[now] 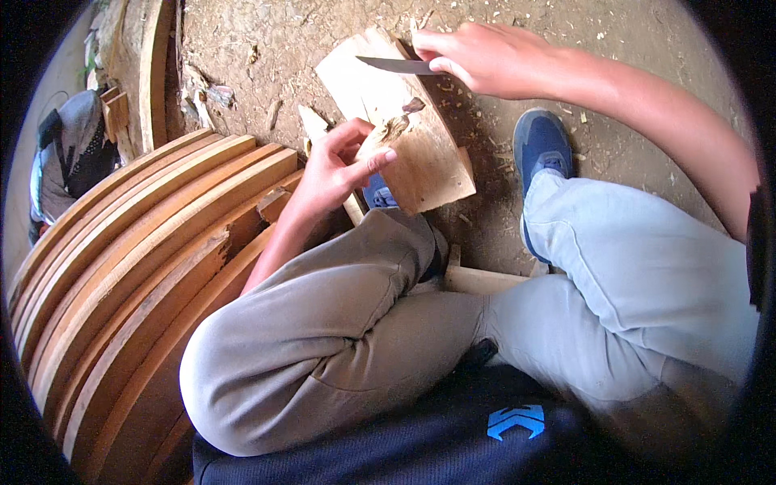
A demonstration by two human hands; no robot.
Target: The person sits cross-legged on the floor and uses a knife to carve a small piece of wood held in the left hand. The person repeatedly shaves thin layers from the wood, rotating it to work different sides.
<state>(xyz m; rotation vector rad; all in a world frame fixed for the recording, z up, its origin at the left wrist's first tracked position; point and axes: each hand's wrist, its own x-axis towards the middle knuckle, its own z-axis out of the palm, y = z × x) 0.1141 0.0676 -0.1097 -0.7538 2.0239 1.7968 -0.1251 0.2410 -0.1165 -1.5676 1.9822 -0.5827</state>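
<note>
Stacked brown planks (141,259), left of frame | centre: in left hand (343,158), clamped between thumb and fingers, gnarled wood piece (386,137), over pale board (430,153) | upper centre: knife (398,65) gripped tight in right hand (485,61), blade apart from wood piece | apparently whittling, no cut under way | calling next for edge brought to wood, clear of left hand
</note>
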